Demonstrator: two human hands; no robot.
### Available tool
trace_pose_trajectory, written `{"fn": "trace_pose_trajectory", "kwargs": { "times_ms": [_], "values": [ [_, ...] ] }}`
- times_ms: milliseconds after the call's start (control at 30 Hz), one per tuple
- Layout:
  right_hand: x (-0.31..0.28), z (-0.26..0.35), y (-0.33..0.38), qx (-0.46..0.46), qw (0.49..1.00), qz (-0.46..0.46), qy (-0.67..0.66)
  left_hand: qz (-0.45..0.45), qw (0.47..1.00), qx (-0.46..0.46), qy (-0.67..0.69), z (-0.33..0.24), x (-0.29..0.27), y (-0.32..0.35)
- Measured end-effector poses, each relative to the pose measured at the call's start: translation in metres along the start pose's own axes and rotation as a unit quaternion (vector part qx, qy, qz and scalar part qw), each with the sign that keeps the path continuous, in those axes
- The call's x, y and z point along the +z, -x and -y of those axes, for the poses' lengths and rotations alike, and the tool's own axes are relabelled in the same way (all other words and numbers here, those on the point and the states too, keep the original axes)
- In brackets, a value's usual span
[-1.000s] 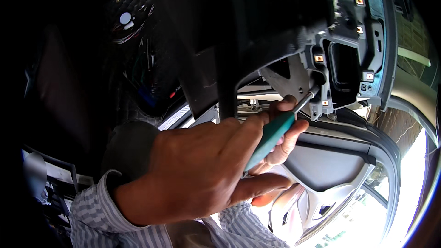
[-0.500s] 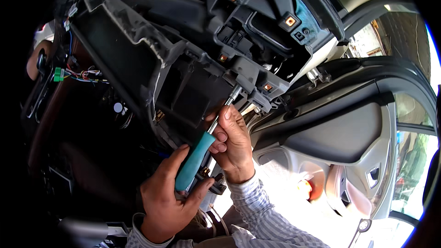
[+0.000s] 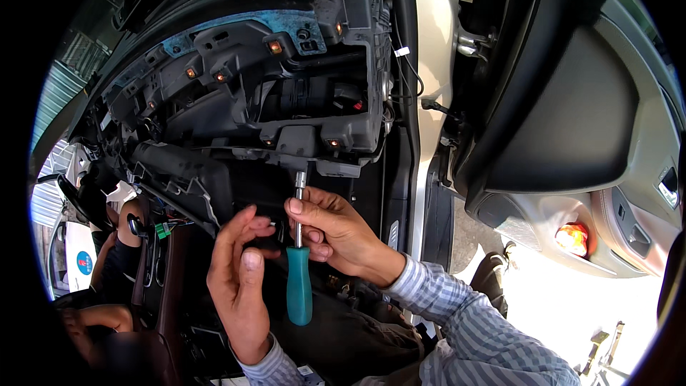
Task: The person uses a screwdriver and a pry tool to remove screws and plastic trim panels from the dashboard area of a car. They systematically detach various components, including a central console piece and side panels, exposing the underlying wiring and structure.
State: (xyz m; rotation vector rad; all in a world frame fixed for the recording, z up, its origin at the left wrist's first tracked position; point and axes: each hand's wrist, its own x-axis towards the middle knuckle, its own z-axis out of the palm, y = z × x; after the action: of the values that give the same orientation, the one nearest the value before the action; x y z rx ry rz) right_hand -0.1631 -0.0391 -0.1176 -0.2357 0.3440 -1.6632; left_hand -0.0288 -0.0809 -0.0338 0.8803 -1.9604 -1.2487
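Note:
A nut driver (image 3: pixel 299 282) with a teal handle and a silver shaft stands nearly upright, its socket end up at the lower edge of the stripped black dashboard (image 3: pixel 296 139). My right hand (image 3: pixel 339 232) pinches the shaft between thumb and fingers, just above the handle. Left of the handle is my left hand (image 3: pixel 243 271), its fingers apart and holding nothing. Whether the socket sits on a fastener, I cannot tell. Several orange-lit metal clips, one of them a clip (image 3: pixel 275 47), show along the dashboard frame.
An open car door (image 3: pixel 564 114) with a red-orange object (image 3: pixel 572 239) in its pocket stands at right. A green connector (image 3: pixel 163 230) with wires hangs at left. Another person's arm (image 3: pixel 107 318) shows at the far left. A thin cable (image 3: pixel 411 78) runs beside the door frame.
The view has turned, so the dashboard and tool look more upright. My left hand has come away from the handle, to its left. My right hand still grips the shaft.

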Motion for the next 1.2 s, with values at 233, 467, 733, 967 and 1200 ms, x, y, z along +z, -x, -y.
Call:
{"fn": "trace_pose_trajectory", "kwargs": {
  "times_ms": [233,467,733,967,1200],
  "values": [
    [-0.001,0.0,0.003,-0.018,0.996,0.09,-0.018,0.15,0.928,-0.21,0.269,0.024,0.022,-0.059],
    [-0.011,-0.005,0.001,-0.05,0.997,0.062,-0.001,0.139,0.899,-0.266,0.32,0.029,0.037,-0.056],
    [0.007,-0.006,0.005,0.002,0.999,0.034,-0.021,0.106,0.943,-0.169,0.265,0.029,0.045,-0.055],
    [0.01,0.003,0.025,0.112,0.987,0.073,0.088,0.013,0.914,-0.186,0.36,0.023,0.025,-0.04],
    [0.023,0.015,0.028,0.194,0.933,0.168,0.251,-0.125,0.894,-0.01,0.43,0.011,0.002,-0.025]
  ]
}}
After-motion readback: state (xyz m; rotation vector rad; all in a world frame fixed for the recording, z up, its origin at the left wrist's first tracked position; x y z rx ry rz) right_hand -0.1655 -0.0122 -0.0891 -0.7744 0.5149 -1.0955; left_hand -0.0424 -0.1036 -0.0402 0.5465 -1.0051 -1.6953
